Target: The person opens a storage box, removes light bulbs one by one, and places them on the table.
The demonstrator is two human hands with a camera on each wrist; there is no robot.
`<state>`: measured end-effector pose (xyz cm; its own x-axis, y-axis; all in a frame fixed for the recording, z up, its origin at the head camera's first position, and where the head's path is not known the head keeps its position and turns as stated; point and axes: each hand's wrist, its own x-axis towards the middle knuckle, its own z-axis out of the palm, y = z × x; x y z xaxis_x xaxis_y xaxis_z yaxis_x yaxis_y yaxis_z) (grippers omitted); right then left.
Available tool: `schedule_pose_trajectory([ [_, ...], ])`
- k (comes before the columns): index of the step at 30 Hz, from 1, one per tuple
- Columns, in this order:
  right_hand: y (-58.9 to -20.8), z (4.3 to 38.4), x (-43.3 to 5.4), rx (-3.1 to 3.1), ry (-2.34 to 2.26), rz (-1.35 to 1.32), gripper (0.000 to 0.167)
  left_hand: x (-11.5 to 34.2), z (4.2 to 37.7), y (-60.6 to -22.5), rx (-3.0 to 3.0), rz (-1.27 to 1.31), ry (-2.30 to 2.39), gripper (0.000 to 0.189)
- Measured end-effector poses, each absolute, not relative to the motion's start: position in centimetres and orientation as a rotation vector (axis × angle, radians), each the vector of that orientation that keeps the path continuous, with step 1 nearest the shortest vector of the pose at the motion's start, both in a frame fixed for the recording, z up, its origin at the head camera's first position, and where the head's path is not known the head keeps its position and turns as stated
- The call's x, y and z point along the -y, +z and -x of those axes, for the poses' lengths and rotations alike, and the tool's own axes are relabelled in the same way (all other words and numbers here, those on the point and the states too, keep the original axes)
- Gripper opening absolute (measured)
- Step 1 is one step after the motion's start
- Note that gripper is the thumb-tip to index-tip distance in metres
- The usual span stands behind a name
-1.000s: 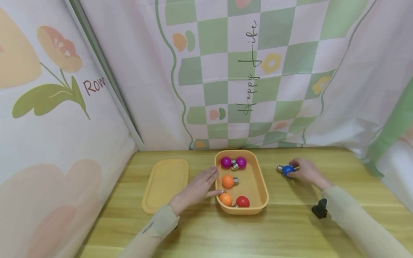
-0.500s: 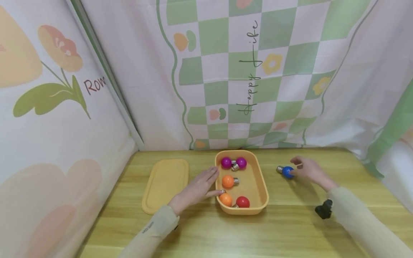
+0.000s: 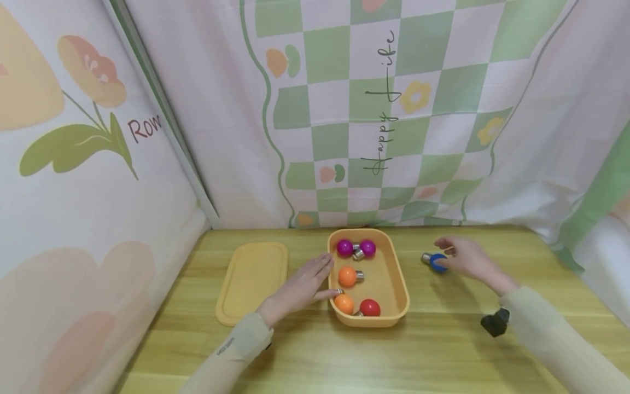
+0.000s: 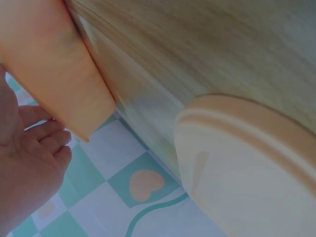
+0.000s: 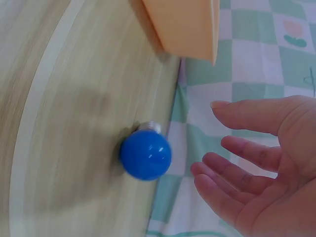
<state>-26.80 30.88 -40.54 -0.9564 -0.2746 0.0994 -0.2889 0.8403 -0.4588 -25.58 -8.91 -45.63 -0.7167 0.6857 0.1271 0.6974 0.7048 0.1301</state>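
Observation:
A blue light bulb (image 3: 437, 263) with a silver screw base lies on the table, right of the yellow box (image 3: 401, 293). Just above it hovers my right hand (image 3: 470, 258), fingers loosely bent; the right wrist view shows a gap between the fingertips (image 5: 200, 170) and the bulb. My left hand (image 3: 302, 285) rests against the box's left rim, its fingers fairly straight and the thumb over the edge. Inside the box lie two purple bulbs (image 3: 367, 248) at the back, two orange bulbs (image 3: 346, 276) along the left and a red bulb (image 3: 370, 308) at the front.
A flat yellow lid (image 3: 253, 282) lies on the wooden table (image 3: 334, 358), left of the box. Behind stands a green-and-white checked curtain (image 3: 334, 104). A black wrist-worn device (image 3: 495, 323) sits by the right sleeve.
My right hand has let go of the blue bulb and lifted off it, first drawing back right, then shifting slightly left above it. The bulb stays in place. My left hand has not moved.

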Motion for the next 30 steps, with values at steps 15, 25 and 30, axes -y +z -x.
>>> schedule_pose_trajectory([
  [15, -39.2, 24.6, -25.9, 2.829, 0.73, -0.75, 0.037, 9.0, 25.9, -45.9, 2.834, 1.154, -0.278, 0.081],
  [25, -39.0, 23.0, -22.7, 2.883, 0.893, -0.869, 0.033, 9.1, 25.9, -45.9, 2.821, 1.166, -0.282, 0.08],
  [30, -39.4, 22.6, -21.5, 2.879, 0.9, -0.944, 0.031, 9.1, 25.8, -45.7, 2.81, 1.172, -0.293, 0.08],
])
